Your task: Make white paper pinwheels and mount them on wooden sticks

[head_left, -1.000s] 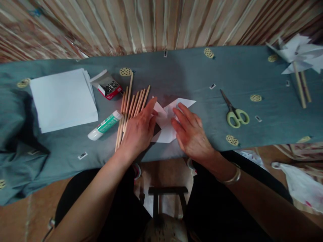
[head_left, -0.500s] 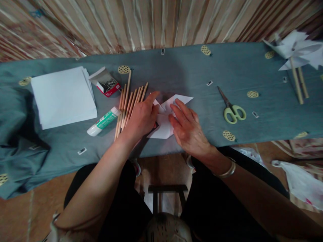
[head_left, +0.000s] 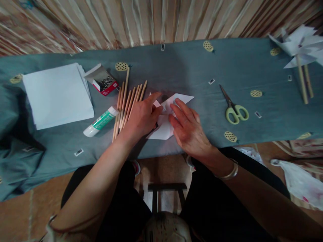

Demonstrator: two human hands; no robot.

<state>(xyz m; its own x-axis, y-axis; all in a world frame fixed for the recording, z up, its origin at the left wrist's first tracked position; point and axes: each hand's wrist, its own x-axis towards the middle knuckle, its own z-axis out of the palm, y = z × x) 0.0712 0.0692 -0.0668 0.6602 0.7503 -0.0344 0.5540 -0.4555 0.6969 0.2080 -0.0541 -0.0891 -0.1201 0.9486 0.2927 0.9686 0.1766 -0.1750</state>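
A partly folded white paper pinwheel (head_left: 165, 128) lies near the table's front edge, with pointed blades sticking out on several sides. My left hand (head_left: 142, 116) grips its left side, the index finger stretched forward and the thumb bent in towards the middle. From the right, my right hand (head_left: 188, 129) has its fingers closed on the paper near the centre, thumb hidden beneath the hand. Both hands partly cover the pinwheel's middle, so what lies under the fingertips is hidden. Several wooden sticks (head_left: 128, 104) lie beside my left hand.
Left of the sticks are a glue stick (head_left: 101, 121), an open box of small metal pins (head_left: 104, 82) and a stack of white paper (head_left: 58, 97). Green-handled scissors (head_left: 236, 113) lie to the right. Finished pinwheels (head_left: 300, 45) rest at the far right of the cloth-covered table (head_left: 186, 67).
Both hands keep almost the same hold on the paper pinwheel. The camera view has shifted slightly, so objects at the sides sit a little further outward.
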